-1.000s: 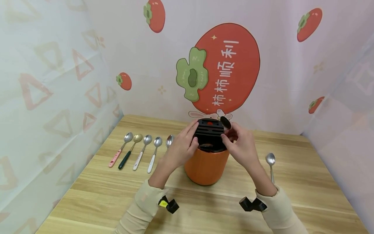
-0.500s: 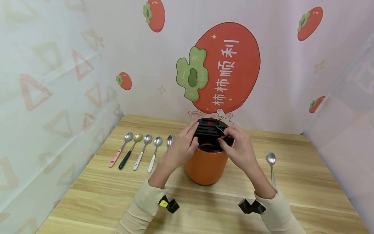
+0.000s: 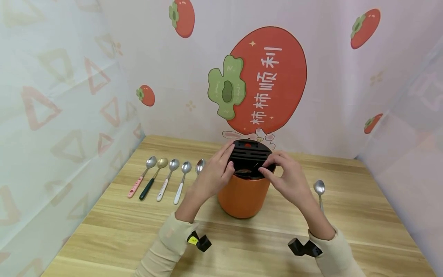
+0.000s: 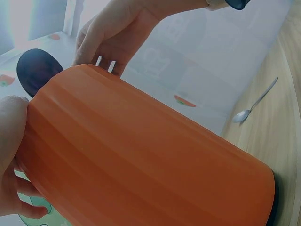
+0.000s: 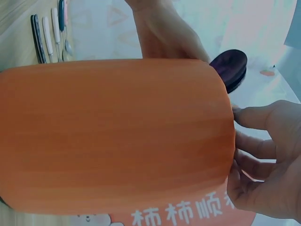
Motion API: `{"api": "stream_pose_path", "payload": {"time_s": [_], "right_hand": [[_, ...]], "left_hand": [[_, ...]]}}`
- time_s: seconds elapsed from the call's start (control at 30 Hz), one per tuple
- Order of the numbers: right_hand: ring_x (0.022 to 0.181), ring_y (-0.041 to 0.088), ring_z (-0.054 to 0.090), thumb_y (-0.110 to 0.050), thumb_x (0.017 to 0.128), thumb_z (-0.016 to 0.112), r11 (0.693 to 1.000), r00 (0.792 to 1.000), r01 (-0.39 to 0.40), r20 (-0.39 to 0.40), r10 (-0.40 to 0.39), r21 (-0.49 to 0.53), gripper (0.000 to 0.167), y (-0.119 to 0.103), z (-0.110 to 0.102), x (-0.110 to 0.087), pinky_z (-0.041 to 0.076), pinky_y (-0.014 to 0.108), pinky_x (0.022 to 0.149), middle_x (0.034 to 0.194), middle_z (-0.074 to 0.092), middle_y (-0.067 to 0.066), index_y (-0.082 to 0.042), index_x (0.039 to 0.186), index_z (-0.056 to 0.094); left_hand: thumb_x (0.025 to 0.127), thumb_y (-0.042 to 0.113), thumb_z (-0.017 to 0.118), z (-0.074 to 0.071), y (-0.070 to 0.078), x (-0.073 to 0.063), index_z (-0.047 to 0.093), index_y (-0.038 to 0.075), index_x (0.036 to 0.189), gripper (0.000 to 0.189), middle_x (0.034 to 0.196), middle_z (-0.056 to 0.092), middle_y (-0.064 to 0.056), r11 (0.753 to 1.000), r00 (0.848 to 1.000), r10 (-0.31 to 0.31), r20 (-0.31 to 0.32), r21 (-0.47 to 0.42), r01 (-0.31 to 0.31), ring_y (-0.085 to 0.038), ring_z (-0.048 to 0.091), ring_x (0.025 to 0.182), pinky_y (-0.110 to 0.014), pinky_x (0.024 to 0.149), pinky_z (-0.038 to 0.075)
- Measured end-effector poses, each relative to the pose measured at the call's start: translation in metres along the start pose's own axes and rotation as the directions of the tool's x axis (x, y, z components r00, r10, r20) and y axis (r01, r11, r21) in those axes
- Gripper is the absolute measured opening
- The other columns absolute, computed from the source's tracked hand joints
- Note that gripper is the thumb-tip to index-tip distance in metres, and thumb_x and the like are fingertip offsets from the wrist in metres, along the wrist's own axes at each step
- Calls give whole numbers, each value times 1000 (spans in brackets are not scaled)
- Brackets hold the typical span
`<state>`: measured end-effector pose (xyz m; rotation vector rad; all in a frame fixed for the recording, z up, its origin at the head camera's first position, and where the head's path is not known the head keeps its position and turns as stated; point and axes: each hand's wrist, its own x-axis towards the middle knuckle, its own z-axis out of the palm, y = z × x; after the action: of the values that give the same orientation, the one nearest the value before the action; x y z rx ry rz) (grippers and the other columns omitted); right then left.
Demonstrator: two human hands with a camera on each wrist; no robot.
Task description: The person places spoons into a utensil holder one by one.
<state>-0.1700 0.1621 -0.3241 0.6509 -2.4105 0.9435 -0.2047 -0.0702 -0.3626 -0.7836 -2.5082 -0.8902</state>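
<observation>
- Orange ribbed cylinder container (image 3: 243, 200) stands upright between hands.
- Right hand (image 3: 288, 177), nearer: thumb and forefinger seem to pinch thin dark glinting piece (image 3: 256, 165), inside container's right rim; long axis unclear.
- Left hand (image 3: 215, 171) grips container's left rim.

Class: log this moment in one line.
left hand: holds orange container | right hand: at its opening | spoons: on table, both sides | orange container: upright

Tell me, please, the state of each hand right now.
Left hand: open, touching the top of the orange cylindrical container.
Right hand: fingers bent at the container's rim; cannot tell whether holding anything.
</observation>
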Motion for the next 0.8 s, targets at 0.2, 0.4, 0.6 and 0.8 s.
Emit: {"api": "stream_pose_path", "payload": {"time_s": [0.2,0.4,0.6,0.8], "right_hand": [[87,18,62,1,83,74,1000,998,8,-65,-6,19,9,10,-5,-4,47,16,79,93,68,7,-4,89,69],[87,18,61,3,84,72,1000,996,-12,-88,14,17,11,20,-9,-8,47,8,79,95,70,10,-1,94,70],[84,19,62,2,86,70,999,995,-41,-92,40,-6,12,33,-13,-16,47,8,77,93,70,10,0,97,69],[83,9,60,0,87,70,996,994,-84,-69,81,-43,11,48,-16,-27,50,12,76,93,70,8,-2,98,70]], "left_hand": [[98,24,35,0,-1,0,41,-2,149,58,160,36,-11,1000,1000,11,-8,-3,-11,-28,42,144,-43,117,37],[98,24,35,1,-2,0,41,-1,150,58,160,36,-13,1000,1000,14,-5,-4,-14,-28,42,144,-44,117,38],[98,25,34,1,-1,-1,41,0,150,58,160,36,-12,1000,1000,6,4,-3,-6,-28,42,144,-44,117,38],[98,24,35,-1,1,-2,41,0,150,58,161,35,-10,1000,1000,-4,10,-9,5,-28,42,144,-45,117,38]]}}
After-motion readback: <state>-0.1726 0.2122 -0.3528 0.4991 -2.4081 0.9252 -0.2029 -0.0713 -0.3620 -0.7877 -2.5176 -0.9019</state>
